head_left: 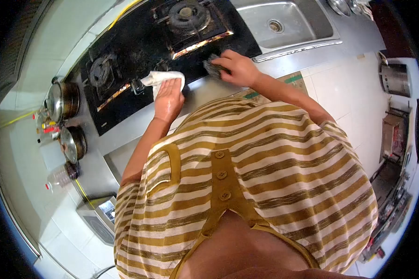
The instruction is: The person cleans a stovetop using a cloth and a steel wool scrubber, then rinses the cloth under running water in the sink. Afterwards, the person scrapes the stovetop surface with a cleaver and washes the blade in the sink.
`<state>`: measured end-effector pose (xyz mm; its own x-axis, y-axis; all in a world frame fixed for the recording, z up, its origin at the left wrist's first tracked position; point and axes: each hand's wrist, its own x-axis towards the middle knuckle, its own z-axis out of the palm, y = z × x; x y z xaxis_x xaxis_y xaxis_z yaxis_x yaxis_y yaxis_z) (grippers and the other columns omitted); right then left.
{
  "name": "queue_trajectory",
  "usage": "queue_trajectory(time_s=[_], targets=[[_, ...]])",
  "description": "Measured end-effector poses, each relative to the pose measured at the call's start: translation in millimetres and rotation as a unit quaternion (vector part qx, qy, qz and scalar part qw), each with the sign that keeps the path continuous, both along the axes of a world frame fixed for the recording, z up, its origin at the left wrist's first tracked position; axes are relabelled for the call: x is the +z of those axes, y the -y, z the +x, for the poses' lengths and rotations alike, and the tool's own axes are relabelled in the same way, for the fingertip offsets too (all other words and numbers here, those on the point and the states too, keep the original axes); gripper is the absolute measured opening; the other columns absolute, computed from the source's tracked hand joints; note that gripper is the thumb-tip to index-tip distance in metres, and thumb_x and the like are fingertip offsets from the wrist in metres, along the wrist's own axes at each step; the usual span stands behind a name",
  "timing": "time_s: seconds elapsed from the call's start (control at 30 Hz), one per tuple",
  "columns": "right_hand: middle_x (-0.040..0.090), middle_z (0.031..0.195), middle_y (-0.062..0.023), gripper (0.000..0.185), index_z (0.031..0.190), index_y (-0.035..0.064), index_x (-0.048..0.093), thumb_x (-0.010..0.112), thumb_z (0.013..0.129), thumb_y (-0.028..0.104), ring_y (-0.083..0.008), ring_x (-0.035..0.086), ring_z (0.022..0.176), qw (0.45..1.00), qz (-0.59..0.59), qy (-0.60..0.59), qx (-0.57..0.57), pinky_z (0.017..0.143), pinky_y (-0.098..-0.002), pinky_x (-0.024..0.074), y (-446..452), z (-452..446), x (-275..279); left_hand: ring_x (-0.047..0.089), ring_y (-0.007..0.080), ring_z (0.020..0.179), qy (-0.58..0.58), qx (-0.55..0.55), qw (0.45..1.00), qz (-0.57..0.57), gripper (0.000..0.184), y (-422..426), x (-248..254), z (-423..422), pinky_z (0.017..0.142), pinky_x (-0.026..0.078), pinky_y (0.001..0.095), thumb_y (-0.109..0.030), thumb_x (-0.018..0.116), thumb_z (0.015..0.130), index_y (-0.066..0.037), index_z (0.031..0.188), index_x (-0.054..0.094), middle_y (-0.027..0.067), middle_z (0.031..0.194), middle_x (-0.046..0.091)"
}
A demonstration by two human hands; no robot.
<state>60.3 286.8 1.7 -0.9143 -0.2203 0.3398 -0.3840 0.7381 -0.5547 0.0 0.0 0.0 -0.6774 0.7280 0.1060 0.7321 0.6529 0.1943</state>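
The stove (139, 39) runs across the upper part of the view, black-topped, with a left burner (101, 72) and a right burner (186, 17). The left hand (168, 102) lies flat, fingers close together, pressing on a white cloth (165, 78) at the stove's front edge, between the two burners but nearer the person. A small knob (137, 87) on the stove sits just beside the cloth's left end. The right hand (239, 69) is narrowed, its fingers bent around a dark scrubber (212, 66) at the stove's front edge, to the right of the cloth and apart from it. The scrubber looks like metal wool, though it is too blurred to be sure.

To the right of the stove is a steel sink (284, 25) with a round drain (275, 26). To the left of the stove stand a lidded pot (63, 100) and, nearer the person, a smaller pan (73, 143). A clear plastic jug (60, 177) lies beyond the pan, on the side toward the person. Small bottles (44, 125) are gathered beside the lidded pot, farther from the stove. Well off to the stove's right is a tall metal pot (395, 79).
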Motion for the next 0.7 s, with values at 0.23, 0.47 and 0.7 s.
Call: queue_trajectory(time_s=[0.23,0.47,0.7], targets=[[0.056,0.098,-0.0137,0.036,0.113,0.0065,0.061,0.06,0.076,0.005,-0.0276,0.058,0.086,0.972,-0.124,0.094,-0.175,0.075,-0.0332,0.0483,-84.0,111.4,-15.6,0.048,0.0287,0.124,-0.03,-0.127,0.991,0.005,0.041,-60.7,-15.2,11.2,0.108,0.033,0.0395,-0.008,0.053,0.079,-0.004,0.121,0.053,0.0154,0.128,0.053],[0.057,0.097,-0.0154,0.036,0.112,0.0058,0.061,0.059,0.077,0.006,-0.0297,0.059,0.086,0.952,-0.125,0.033,-0.277,0.074,-0.0346,0.0493,-99.5,147.5,-25.2,0.026,0.0307,0.138,0.056,-0.202,0.978,0.001,0.06,-146.4,-4.6,-22.5,0.115,0.017,0.0399,-0.03,0.054,0.088,-0.002,0.138,0.038,0.0192,0.144,0.036],[0.056,0.093,-0.0131,0.036,0.111,0.0059,0.062,0.06,0.075,0.003,-0.0266,0.057,0.082,0.918,-0.18,0.006,-0.353,0.073,-0.033,0.0482,-114.0,153.4,-30.2,0.021,0.0297,0.14,0.004,-0.213,0.977,0.003,0.065,-236.1,-11.8,-36.5,0.114,0.017,0.0408,-0.041,0.05,0.091,-0.005,0.142,0.031,0.0168,0.149,0.027]])
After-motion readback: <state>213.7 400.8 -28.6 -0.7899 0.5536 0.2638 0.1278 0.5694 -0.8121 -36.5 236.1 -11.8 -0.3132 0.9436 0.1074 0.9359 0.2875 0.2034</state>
